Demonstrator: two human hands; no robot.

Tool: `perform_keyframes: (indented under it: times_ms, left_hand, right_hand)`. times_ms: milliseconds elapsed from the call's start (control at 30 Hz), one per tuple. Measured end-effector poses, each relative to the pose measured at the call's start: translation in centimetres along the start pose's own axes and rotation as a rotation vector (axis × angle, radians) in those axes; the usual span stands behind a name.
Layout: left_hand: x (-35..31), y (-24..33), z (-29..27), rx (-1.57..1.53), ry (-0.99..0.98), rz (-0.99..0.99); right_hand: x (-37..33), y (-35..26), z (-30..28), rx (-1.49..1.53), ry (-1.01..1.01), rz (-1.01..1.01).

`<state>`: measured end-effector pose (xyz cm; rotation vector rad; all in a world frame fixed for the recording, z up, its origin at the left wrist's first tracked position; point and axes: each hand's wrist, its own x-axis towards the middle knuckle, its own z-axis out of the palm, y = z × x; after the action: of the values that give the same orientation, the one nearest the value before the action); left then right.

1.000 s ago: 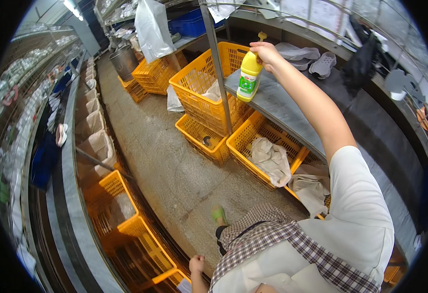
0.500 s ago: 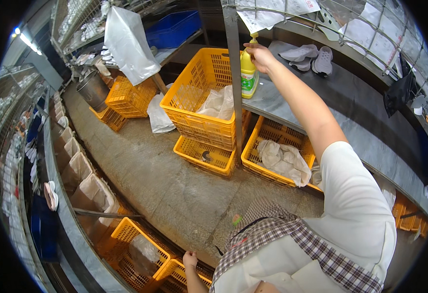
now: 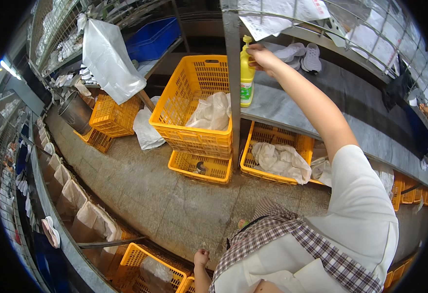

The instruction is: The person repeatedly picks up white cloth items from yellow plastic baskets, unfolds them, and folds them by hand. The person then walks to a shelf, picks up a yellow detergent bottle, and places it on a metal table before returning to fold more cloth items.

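Observation:
My right arm reaches forward to a yellow pump bottle (image 3: 246, 83) with a green and white label. It stands upright at the left end of a grey shelf (image 3: 292, 108), beside a metal post. My right hand (image 3: 264, 58) is at its upper right side, below the pump head, with the fingers curled against it; part of the grip is hidden. Low by my waist hangs my left hand (image 3: 202, 257), its fingers curled and nothing visible in them. Behind the bottle, pale shoes (image 3: 311, 58) sit on the shelf.
Stacked yellow crates (image 3: 194, 128) stand left of the metal post (image 3: 234, 73). Another yellow crate (image 3: 306, 146) with white cloth sits under the shelf. Lined bins (image 3: 94, 219) and a crate (image 3: 135, 254) border the floor on the left. Wire mesh hangs above the shelf.
The view has shifted, and the scene appears slightly lower. My right hand now sits more to the right side of the bottle, leaving its pump and neck more exposed. My left hand shows higher.

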<state>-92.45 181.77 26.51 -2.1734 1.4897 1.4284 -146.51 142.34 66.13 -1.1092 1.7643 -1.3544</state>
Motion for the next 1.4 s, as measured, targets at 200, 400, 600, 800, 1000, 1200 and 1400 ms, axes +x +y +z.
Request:
perform_keyframes:
  times_ms: [200, 400, 600, 800, 1000, 1200, 1400]
  left_hand:
    - [4.4, -2.2, -2.1, 0.078, -0.153, -0.051]
    - [11.9, 3.3, -6.6, 0.158, -0.018, 0.199]
    - [17.6, 17.1, -16.5, 0.157, 0.123, 0.409]
    - [24.2, 25.5, -26.3, 0.159, 0.182, 0.504]
    - [33.1, 32.3, -32.0, -0.673, 0.095, 0.226]
    - [40.4, 38.4, -35.2, -1.067, -0.139, 0.149]
    - [45.6, 41.4, -34.8, -1.186, -0.315, -0.087]
  right_hand:
    - [-0.6, 0.3, 1.2, 0.078, -0.015, 0.032]
    - [-0.7, 1.7, 1.1, 0.115, 0.107, -0.056]
    - [-4.7, 3.1, -3.9, -0.019, 0.189, -0.217]
    - [-12.6, 1.2, -9.2, -0.252, 0.122, -0.194]
    - [-18.8, -0.3, -7.5, -0.416, 0.109, 0.163]
    - [-20.8, -1.8, 3.6, -0.386, 0.303, 0.151]
    - [-13.1, -5.9, 19.5, -0.348, 0.375, 0.149]
